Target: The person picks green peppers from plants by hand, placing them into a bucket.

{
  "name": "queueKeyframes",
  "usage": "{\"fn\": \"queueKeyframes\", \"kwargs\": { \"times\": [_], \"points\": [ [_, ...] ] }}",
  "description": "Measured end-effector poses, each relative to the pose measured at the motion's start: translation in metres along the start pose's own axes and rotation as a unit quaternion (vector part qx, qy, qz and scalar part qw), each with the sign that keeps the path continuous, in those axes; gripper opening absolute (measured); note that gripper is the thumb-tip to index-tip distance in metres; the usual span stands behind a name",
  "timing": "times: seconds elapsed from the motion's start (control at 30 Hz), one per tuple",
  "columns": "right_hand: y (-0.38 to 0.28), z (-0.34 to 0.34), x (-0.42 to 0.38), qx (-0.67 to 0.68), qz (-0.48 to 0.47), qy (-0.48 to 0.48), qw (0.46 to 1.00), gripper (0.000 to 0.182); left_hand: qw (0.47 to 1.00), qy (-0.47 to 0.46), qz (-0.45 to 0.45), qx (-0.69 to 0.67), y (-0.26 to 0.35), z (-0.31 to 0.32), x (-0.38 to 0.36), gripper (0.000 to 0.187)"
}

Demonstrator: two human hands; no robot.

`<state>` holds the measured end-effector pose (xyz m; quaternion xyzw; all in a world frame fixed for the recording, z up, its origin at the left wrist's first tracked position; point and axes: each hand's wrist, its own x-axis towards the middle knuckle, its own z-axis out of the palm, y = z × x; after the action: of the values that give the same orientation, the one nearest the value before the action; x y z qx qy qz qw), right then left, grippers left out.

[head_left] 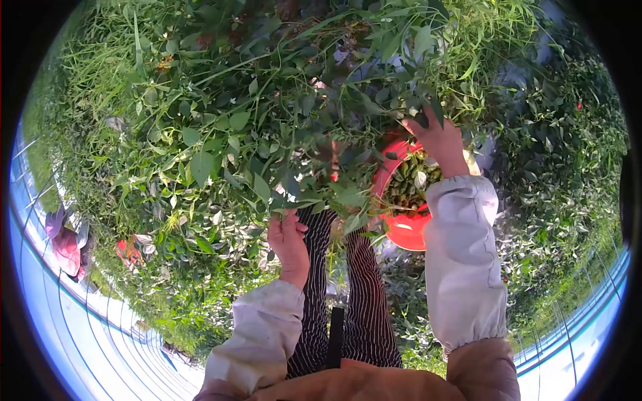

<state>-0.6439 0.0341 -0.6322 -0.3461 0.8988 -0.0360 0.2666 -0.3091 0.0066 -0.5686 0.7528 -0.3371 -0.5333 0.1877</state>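
Evidently we are dealing with light, yielding stuff: leafy plants (202,167) on thin green stems crowd the space in front of the striped trousers (368,301), and in among them stands a red bucket (406,234), partly under the foliage, on our right. It holds a heap of green produce (404,179), perhaps small peppers, though the pieces are too small to name for sure.

We judge each piece to be light, fairly firm and smooth-skinned, so a little slippery; a pinch near the stalk end should suit it better than a squeeze round the middle. The stems look bendy and the leaves soft and easily torn, so we would steady a branch low down. The bucket looks like stiff plastic; filled like that, it probably has some weight, and its rim seems the place to take hold.

Our right hand (443,144) reaches over the bucket's far side, thumb and forefinger spread apart, the fingertips partly hidden against leaves. Our left hand (289,244) is at the lower edge of the foliage with its fingers curled; we cannot tell whether they close on anything. We find no brand, label or readable writing on the bucket or the pale sleeves (465,260).
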Motion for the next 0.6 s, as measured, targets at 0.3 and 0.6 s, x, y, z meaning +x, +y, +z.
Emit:
{"fn": "queueKeyframes", "kwargs": {
  "times": [0.3, 0.6],
  "points": [
    [-0.069, 0.052, -0.108, 0.14, -0.2, 0.051, 0.969, 0.017, 0.979, -0.159, -0.124, -0.02, 0.008, 0.106, -0.015, 0.03],
    [-0.074, 0.07, -0.139, 0.086, -0.184, 0.027, 0.979, 0.038, 0.893, -0.289, -0.3, -0.169, -0.013, 0.126, 0.033, 0.024]
  ]
}}
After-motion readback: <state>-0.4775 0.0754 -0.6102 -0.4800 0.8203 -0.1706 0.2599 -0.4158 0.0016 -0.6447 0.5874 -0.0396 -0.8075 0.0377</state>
